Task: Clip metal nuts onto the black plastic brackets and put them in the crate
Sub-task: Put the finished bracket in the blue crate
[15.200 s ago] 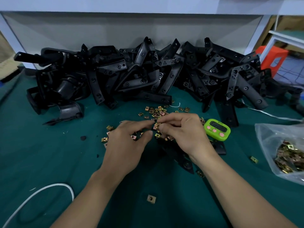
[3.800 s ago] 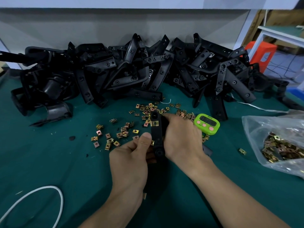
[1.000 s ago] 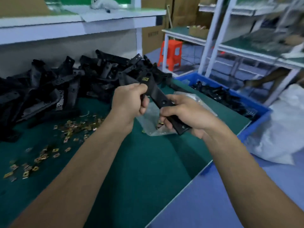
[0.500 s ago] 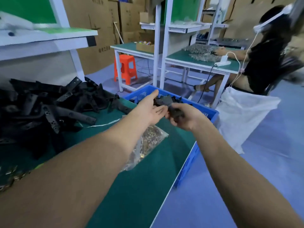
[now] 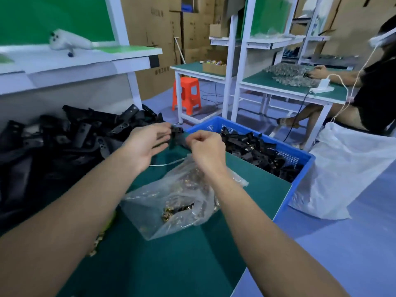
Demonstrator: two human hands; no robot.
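A clear plastic bag (image 5: 177, 202) of brass-coloured metal nuts (image 5: 171, 210) lies at the centre of the frame, under the right forearm and between the viewer and the blue crate (image 5: 308, 160) at centre right. The crate already holds black brackets (image 5: 255, 150). The left hand (image 5: 145, 144) is spread and relaxed, its fingertips just beside one bracket (image 5: 177, 131) at the edge of the big loose bracket pile (image 5: 70, 136) on the left; contact cannot be made out. The right hand (image 5: 205, 150) is curled into a loose fist with nothing visible in it. A few loose nuts (image 5: 96, 243) sit at lower left, partly hidden by the left forearm. The work surface is a dark green mat (image 5: 188, 264) on a bench. Beyond are an orange stool (image 5: 187, 95), stacked cardboard boxes (image 5: 160, 28), a white sack (image 5: 347, 172) on the bluish floor (image 5: 342, 254), and a seated person (image 5: 377, 93) at upper right.
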